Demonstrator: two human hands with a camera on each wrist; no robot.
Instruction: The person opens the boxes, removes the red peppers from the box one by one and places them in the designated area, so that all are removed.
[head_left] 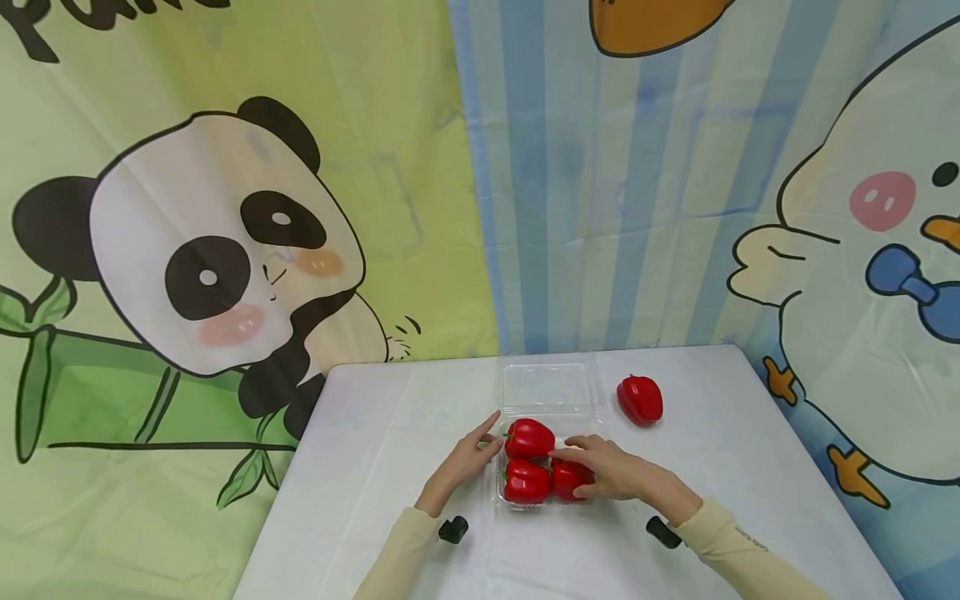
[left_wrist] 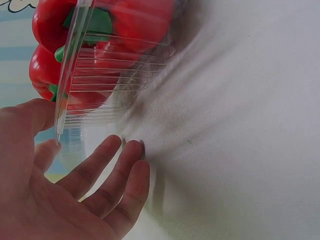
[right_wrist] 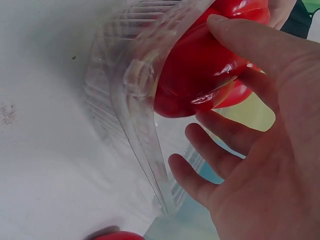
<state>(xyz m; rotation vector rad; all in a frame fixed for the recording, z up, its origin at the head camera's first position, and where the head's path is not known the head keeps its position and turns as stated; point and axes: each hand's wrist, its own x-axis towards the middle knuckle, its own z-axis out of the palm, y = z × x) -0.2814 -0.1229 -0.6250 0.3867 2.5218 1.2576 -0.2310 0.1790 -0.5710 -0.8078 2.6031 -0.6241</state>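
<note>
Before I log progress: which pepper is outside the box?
The far-right pepper, alone on the table; the other three sit in the clear box.

The four glossy bell peppers (head_left: 640,400) are coloured a uniform bright red and are fitted with green stems (left_wrist: 100,26). The ribbed plastic container (right_wrist: 107,65) is colourless and transparent. The worktop (head_left: 352,500) is surfaced in plain white. Both long sleeves (head_left: 401,550) are coloured cream; the wrist-worn units (head_left: 453,530) are finished in black. The yellow-green fabric panel (head_left: 405,167) is printed with a black-and-white cartoon panda (head_left: 195,192). The adjoining fabric panel (head_left: 562,167) is striped vertically in blues, and a white cartoon bird (head_left: 847,358) is printed with a blue bow tie (head_left: 892,269).
</note>
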